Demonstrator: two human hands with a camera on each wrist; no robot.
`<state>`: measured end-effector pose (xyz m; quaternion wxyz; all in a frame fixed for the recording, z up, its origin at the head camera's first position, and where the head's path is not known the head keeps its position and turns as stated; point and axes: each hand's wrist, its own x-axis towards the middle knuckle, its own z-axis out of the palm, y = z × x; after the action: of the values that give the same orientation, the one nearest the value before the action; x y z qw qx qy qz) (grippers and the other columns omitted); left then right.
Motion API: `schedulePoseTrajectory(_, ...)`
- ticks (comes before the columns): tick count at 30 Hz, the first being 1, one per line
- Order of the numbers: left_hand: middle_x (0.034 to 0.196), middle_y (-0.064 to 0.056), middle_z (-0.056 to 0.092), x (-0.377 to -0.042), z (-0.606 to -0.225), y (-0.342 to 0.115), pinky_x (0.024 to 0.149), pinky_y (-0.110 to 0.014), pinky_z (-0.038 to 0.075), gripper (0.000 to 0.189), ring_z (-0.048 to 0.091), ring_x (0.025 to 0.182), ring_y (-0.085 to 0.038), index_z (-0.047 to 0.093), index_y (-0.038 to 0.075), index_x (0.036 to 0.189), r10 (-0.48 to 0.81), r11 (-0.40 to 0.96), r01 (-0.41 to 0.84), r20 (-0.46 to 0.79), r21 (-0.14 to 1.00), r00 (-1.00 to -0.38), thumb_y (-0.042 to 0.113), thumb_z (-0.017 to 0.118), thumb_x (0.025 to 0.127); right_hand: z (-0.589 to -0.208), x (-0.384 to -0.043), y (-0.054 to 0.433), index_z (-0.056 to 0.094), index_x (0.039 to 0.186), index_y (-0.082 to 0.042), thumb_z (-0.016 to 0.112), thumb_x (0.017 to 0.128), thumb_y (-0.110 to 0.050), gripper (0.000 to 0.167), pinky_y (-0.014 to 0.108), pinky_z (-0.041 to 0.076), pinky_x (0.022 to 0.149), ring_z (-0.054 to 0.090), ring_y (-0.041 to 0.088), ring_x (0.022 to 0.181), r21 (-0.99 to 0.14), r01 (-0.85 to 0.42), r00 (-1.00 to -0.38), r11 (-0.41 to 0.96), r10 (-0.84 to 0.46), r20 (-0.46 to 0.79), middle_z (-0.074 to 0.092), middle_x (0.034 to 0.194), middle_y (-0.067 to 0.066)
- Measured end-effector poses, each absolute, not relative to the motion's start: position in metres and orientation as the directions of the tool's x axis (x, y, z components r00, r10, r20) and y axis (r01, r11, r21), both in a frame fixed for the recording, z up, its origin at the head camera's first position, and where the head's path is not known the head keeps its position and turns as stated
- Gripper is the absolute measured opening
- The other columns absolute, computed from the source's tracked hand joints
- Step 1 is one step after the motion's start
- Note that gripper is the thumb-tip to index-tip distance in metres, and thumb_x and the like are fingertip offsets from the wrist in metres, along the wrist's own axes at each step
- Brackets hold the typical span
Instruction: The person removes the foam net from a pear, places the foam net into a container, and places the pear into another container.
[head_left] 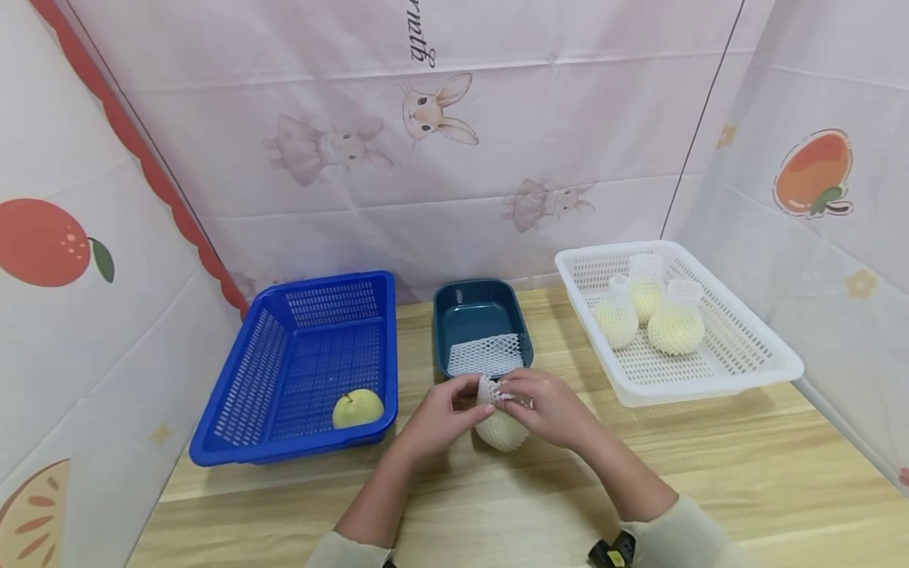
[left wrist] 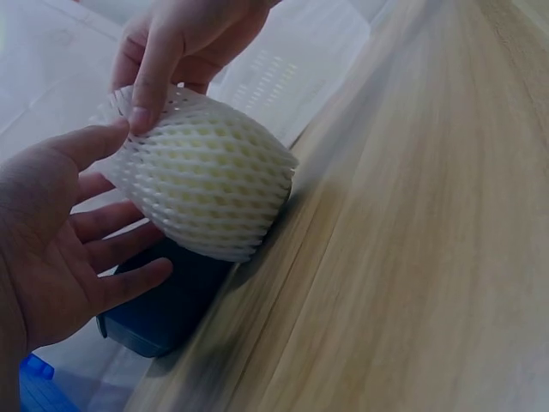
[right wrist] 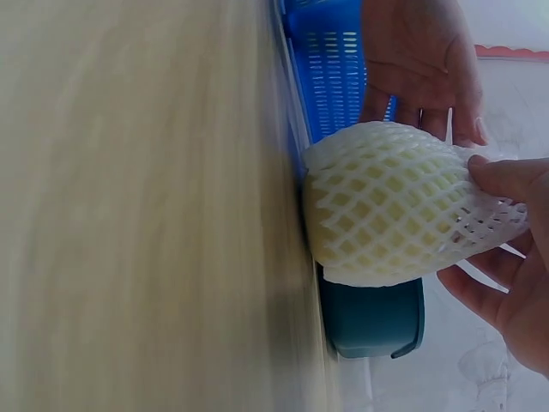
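In the middle of the table, a yellow-green pear point(right wrist: 390, 202) sits inside a white foam net sleeve point(left wrist: 210, 167), whose loose upper end rises above the fruit. My left hand point(head_left: 440, 416) pinches one side of that upper end between thumb and index finger, its other fingers spread beside the net. From the opposite side, my right hand point(head_left: 550, 406) pinches the sleeve's rim. The pear's bottom shows bare below the net in the right wrist view. Just behind the hands, a dark teal tray point(head_left: 472, 304) holds flat foam nets point(head_left: 486, 355).
On the left stands a blue basket point(head_left: 294, 450) with one bare pear point(head_left: 358, 409) in its near right corner. A white basket point(head_left: 738, 371) at the right holds three net-wrapped pears point(head_left: 676, 323). Printed cloth point(head_left: 454, 181) walls in the table's back and sides.
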<state>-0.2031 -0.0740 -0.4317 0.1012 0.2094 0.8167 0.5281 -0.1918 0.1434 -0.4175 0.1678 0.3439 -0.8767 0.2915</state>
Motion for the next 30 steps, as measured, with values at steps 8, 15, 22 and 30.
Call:
schedulePoseTrajectory(8,0.112,0.004,0.069,-0.205,-0.432,-0.077,0.091,-0.028,0.054,0.030,0.064,0.104,-0.011,0.067,0.019,0.119,0.386,0.355,0.269,0.121,0.895,-0.914,0.032,0.071,0.091,-0.417,-0.198,0.137,0.076,0.099,-0.014,0.075,0.087,-0.020,0.013,0.032,0.056,0.086,0.066,0.014,0.098,-0.494,-0.684,-0.730,0.537,-0.500,0.466,0.071,0.103,-0.002)
schedulePoseTrajectory(15,0.108,0.002,0.070,-0.206,-0.434,-0.077,0.089,-0.030,0.055,0.026,0.065,0.101,-0.013,0.070,0.018,0.113,0.347,0.356,0.247,0.118,0.901,-0.930,0.032,0.071,0.091,-0.405,-0.200,0.140,0.070,0.105,-0.015,0.079,0.083,-0.016,0.023,0.037,0.055,0.090,0.066,0.017,0.103,-0.620,-0.593,-0.799,0.513,-0.473,0.373,0.071,0.106,-0.003)
schedulePoseTrajectory(22,0.109,0.000,0.071,-0.206,-0.435,-0.078,0.090,-0.034,0.056,0.027,0.065,0.101,-0.015,0.070,0.017,0.113,0.325,0.372,0.212,0.088,0.904,-0.942,0.033,0.071,0.091,-0.400,-0.201,0.153,0.061,0.129,-0.014,0.079,0.084,-0.022,0.049,0.044,0.054,0.091,0.066,0.021,0.108,-0.731,-0.457,-0.865,0.506,-0.446,0.232,0.070,0.117,0.002)
schedulePoseTrajectory(30,0.105,-0.001,0.071,-0.203,-0.434,-0.075,0.085,-0.030,0.057,0.023,0.066,0.097,-0.015,0.072,0.016,0.108,0.332,0.346,0.220,0.101,0.912,-0.938,0.031,0.072,0.091,-0.401,-0.202,0.163,0.074,0.104,-0.017,0.077,0.085,-0.028,0.022,0.046,0.055,0.086,0.066,0.013,0.098,-0.695,-0.494,-0.851,0.523,-0.457,0.261,0.073,0.102,-0.007)
